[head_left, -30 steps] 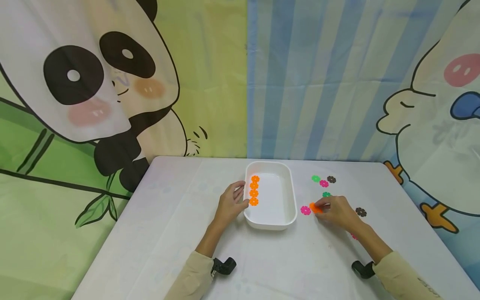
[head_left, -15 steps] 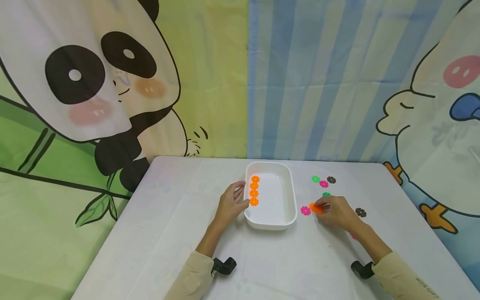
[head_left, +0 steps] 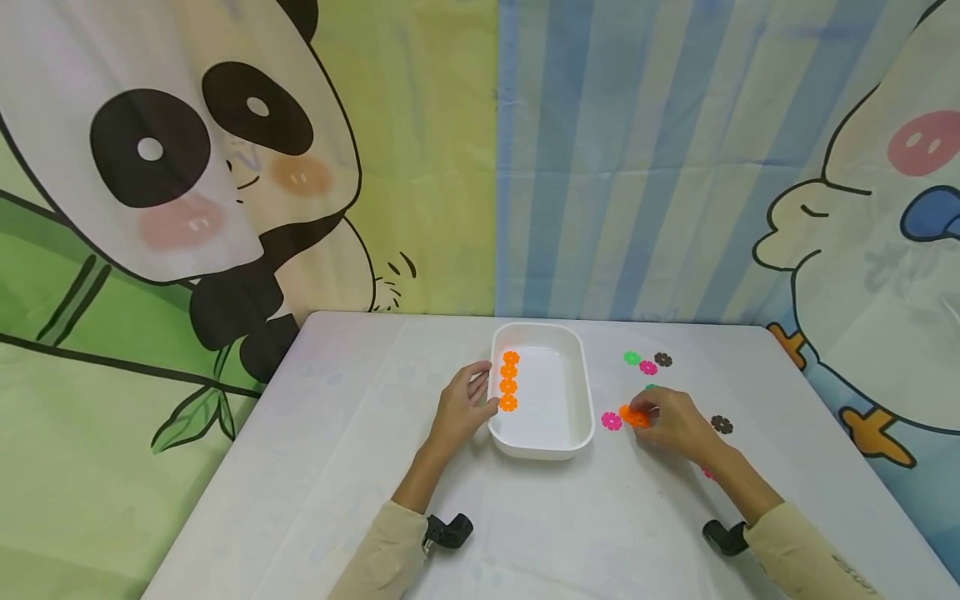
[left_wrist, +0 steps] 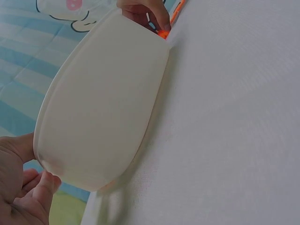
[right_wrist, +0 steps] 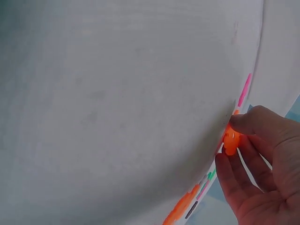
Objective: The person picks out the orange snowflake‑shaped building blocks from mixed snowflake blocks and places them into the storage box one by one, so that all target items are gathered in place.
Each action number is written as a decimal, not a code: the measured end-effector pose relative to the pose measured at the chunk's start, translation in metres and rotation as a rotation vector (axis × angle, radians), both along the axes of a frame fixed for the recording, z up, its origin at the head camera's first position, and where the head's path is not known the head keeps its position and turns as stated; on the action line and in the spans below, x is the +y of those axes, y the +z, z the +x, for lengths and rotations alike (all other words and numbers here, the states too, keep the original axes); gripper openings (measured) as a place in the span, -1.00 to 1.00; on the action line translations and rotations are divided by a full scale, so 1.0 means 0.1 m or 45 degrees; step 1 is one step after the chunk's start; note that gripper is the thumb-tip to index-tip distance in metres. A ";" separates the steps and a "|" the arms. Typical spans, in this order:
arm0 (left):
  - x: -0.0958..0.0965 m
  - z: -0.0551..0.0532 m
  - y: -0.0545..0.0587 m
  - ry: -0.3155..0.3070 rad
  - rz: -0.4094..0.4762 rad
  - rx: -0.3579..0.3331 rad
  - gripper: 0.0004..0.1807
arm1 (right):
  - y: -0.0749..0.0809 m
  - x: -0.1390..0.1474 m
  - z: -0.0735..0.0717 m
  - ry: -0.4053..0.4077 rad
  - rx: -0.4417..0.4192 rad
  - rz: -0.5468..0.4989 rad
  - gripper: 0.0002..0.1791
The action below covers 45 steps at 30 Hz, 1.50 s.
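A white plastic tray [head_left: 555,446] stands mid-table with a column of several orange flower-shaped discs [head_left: 508,387] along its left side. My left hand [head_left: 461,408] holds the tray at its left side; in the left wrist view thumb and fingers [left_wrist: 44,187] meet its rim. To the right of the tray, my right hand [head_left: 671,423] pinches an orange flower-shaped disc [right_wrist: 231,139] between thumb and fingers, low over the table. A second orange edge [head_left: 624,412] shows beside it. A pink disc [head_left: 611,421] lies between that hand and the tray.
Behind my right hand lie green [head_left: 632,357], pink [head_left: 648,367] and brown [head_left: 663,359] discs. Another brown disc [head_left: 722,424] is to its right. A pink disc [head_left: 707,472] is mostly hidden by the forearm. In the right wrist view more orange [right_wrist: 180,206] shows on the table.
The orange disc in my right fingers has tipped so that more of its face shows. My right hand has shifted very slightly; the left hand and tray stay put.
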<state>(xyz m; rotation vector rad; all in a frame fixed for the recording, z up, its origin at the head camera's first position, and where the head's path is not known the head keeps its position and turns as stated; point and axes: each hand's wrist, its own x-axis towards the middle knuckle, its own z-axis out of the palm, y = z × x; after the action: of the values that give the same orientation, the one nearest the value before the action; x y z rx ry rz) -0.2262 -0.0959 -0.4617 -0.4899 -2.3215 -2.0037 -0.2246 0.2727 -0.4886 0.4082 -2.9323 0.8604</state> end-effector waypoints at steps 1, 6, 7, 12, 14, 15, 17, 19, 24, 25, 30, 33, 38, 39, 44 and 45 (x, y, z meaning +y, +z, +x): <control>0.00 -0.01 0.00 0.000 -0.005 -0.003 -0.38 | 0.00 -0.01 0.00 0.003 0.010 0.004 -0.64; 0.01 -0.09 -0.15 0.014 -0.003 -0.023 -0.35 | 0.01 -0.02 0.02 0.028 0.023 0.035 -0.64; 0.01 -0.12 -0.19 0.021 -0.002 -0.027 -0.35 | 0.02 -0.02 0.03 0.033 0.026 0.044 -0.64; 0.02 -0.19 -0.32 0.054 0.007 -0.017 -0.34 | 0.06 -0.01 0.03 0.049 0.016 0.105 -0.62; 0.01 -0.20 -0.33 0.062 0.006 -0.010 -0.34 | 0.08 0.00 0.02 0.065 0.005 0.107 -0.62; 0.01 -0.20 -0.33 0.066 0.004 -0.007 -0.34 | 0.09 0.00 0.02 0.068 -0.004 0.106 -0.63; 0.01 -0.20 -0.33 0.070 -0.002 -0.007 -0.35 | 0.11 0.01 0.01 0.079 -0.023 0.103 -0.64; 0.01 -0.20 -0.32 0.060 0.003 -0.003 -0.34 | 0.13 0.02 0.00 0.088 -0.046 0.087 -0.64; 0.00 -0.12 -0.18 0.016 0.023 -0.007 -0.33 | 0.22 0.02 0.00 0.065 -0.026 -0.028 -0.60; 0.00 -0.10 -0.13 0.008 0.026 -0.010 -0.33 | 0.25 0.01 0.00 0.063 -0.005 -0.064 -0.60; -0.03 -0.02 0.02 -0.006 -0.002 -0.006 -0.35 | 0.43 -0.11 -0.03 0.088 0.117 -0.236 -0.63; -0.03 -0.06 -0.04 0.007 0.012 -0.001 -0.35 | 0.53 -0.25 -0.07 0.108 0.158 -0.317 -0.62; -0.01 -0.18 -0.26 0.052 0.019 0.012 -0.35 | 0.63 -0.53 -0.12 0.122 0.158 -0.419 -0.63; 0.00 -0.19 -0.29 0.061 0.017 0.014 -0.35 | 0.63 -0.59 -0.13 0.122 0.142 -0.440 -0.64; 0.02 -0.20 -0.35 0.058 0.030 0.012 -0.34 | 0.60 -0.93 -0.17 0.133 0.078 -0.468 -0.63; 0.02 -0.20 -0.36 0.053 0.030 0.011 -0.34 | 0.58 -0.99 -0.18 0.140 0.070 -0.469 -0.63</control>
<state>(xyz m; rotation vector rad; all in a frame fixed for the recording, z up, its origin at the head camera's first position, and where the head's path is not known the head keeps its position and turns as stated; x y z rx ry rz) -0.2458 -0.0938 -0.4973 -0.4446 -2.2810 -2.0037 -0.2422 0.1733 -0.4302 0.5562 -2.6391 1.3462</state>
